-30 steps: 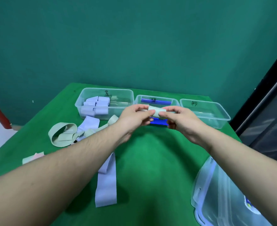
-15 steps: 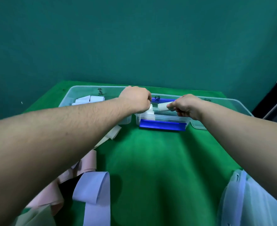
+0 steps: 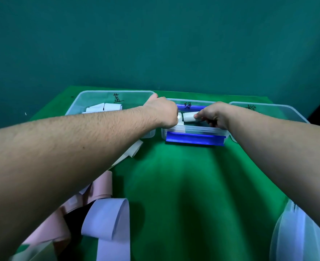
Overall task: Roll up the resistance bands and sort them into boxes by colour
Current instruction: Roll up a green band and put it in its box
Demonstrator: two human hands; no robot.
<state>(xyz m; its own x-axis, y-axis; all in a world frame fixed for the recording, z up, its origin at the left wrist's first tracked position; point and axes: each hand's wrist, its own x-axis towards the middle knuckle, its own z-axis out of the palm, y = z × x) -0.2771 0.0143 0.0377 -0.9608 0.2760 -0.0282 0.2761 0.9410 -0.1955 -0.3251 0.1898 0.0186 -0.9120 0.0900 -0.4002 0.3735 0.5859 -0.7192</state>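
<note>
Both my hands reach into the middle clear box point(image 3: 193, 129), which has blue clips on its near and far sides. My right hand point(image 3: 214, 114) pinches a pale green rolled band point(image 3: 188, 117) just above the box floor. My left hand point(image 3: 163, 112) is curled at the roll's left end, where a second pale piece point(image 3: 179, 117) shows; its fingers are hidden. The left box point(image 3: 91, 98) holds rolled light blue bands point(image 3: 106, 107). The right box point(image 3: 279, 111) shows nothing inside. Loose pink point(image 3: 100, 187), light blue point(image 3: 108, 221) and pale green point(image 3: 132, 150) bands lie under my left forearm.
A green cloth covers the table point(image 3: 183, 185), with a teal wall behind. Clear plastic lids point(image 3: 302, 236) sit at the near right corner. A dark gap runs along the far right edge.
Both hands carried the pale green roll forward from above the table into the middle box and lowered it. My head leaned in, so the boxes look nearer.
</note>
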